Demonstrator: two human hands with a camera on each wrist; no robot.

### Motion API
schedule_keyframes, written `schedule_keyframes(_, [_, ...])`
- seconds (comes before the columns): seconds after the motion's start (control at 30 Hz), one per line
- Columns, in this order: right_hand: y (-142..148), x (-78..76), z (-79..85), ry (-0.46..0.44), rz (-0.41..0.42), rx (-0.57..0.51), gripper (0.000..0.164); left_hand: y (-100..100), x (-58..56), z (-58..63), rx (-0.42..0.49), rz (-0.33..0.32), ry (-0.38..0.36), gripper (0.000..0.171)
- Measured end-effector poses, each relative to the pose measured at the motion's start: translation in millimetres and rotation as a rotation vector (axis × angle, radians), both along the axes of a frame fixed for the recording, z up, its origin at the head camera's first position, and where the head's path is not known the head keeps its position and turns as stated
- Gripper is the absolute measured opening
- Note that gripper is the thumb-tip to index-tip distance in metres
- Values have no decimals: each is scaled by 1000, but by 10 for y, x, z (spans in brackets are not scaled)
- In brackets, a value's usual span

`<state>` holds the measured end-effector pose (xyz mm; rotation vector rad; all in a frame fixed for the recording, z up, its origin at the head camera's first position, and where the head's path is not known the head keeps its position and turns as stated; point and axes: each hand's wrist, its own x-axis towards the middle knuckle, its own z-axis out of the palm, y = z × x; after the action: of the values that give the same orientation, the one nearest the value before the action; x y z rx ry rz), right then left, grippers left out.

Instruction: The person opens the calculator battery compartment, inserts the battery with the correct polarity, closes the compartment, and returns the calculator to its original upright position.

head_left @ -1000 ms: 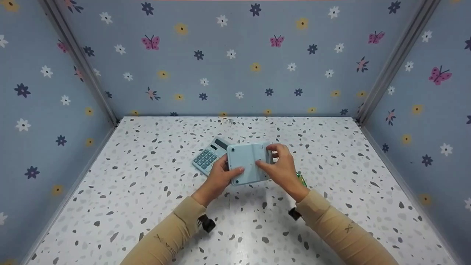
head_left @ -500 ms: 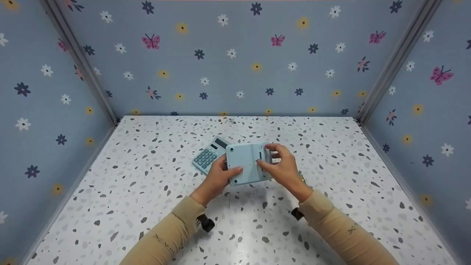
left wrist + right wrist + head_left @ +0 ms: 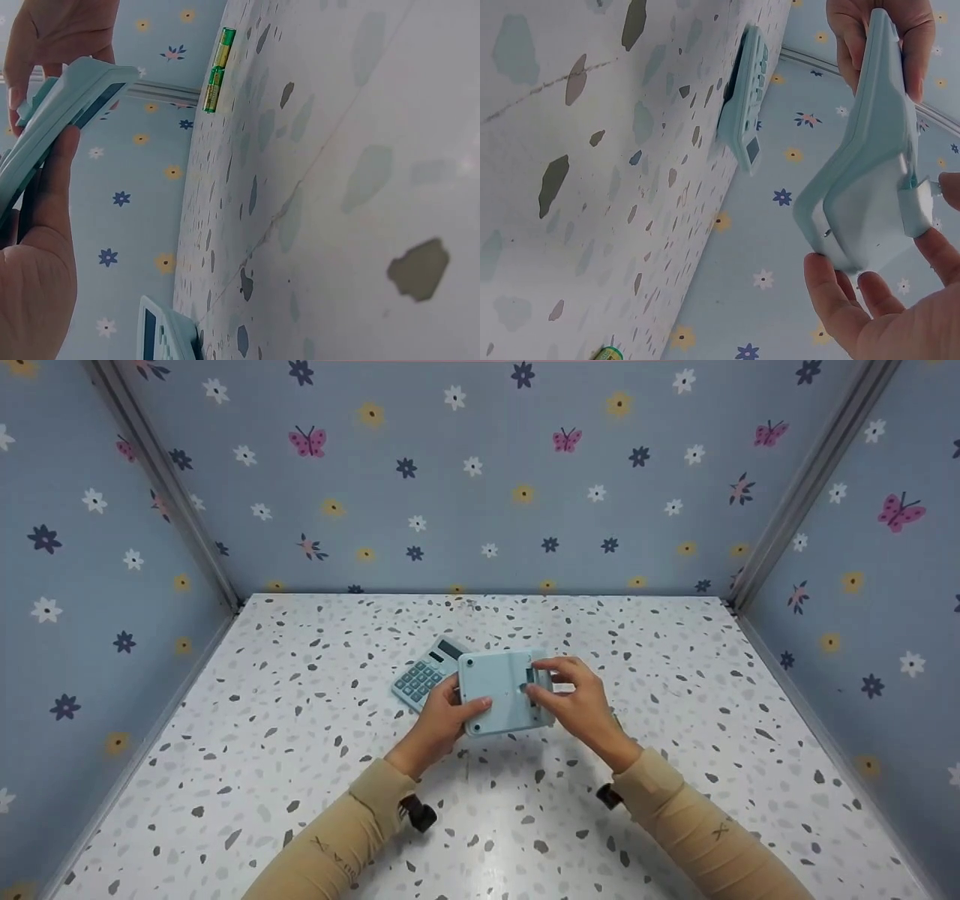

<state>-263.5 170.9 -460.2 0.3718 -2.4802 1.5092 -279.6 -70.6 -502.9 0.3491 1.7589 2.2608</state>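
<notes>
My left hand holds a light blue calculator off the table, its back with small dark feet turned up and the thumb lying across it. My right hand pinches a small battery cover between thumb and index finger, while other fingertips touch the calculator's thick end. The cover stands tilted out from the back, and a dark slot shows beside it in the head view. Whether it is fully apart from the calculator, I cannot tell.
A second light blue calculator lies face up on the speckled white table, behind my left hand. Two green batteries lie end to end on the table, mostly hidden by my right hand in the head view. Flowered panels enclose the table.
The battery cover has lifted from the calculator's back, baring a dark slot that widened. My right hand has shifted slightly right; the left hand still holds the calculator nearly in place.
</notes>
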Motion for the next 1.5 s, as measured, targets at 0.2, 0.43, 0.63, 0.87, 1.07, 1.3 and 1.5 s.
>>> schedule_keyframes(0.2, [28, 12, -2, 10, 10, 14, 41, -3, 10, 8, 15, 1, -12, 63])
schedule_keyframes(0.43, [54, 39, -7, 64, 22, -4, 45, 2, 2, 4, 13, 5, -1, 61])
schedule_keyframes(0.63, [61, 71, -15, 107, 20, -22, 42, 13, 9, 14, 19, 7, 2, 61])
schedule_keyframes(0.87, [58, 101, -44, 142, 39, -51, 37, 31, 24, 31, 13, 7, -17, 62])
schedule_keyframes(1.07, [35, 121, -32, 141, 30, -48, 38, 50, 23, 36, -3, 9, 1, 63])
schedule_keyframes(1.3, [41, 60, 16, 175, -6, -92, 37, 26, 24, 47, -4, 13, -14, 62])
schedule_keyframes(1.5, [108, -17, 40, 147, -43, -86, 37, -22, 7, 57, -23, 30, -30, 62])
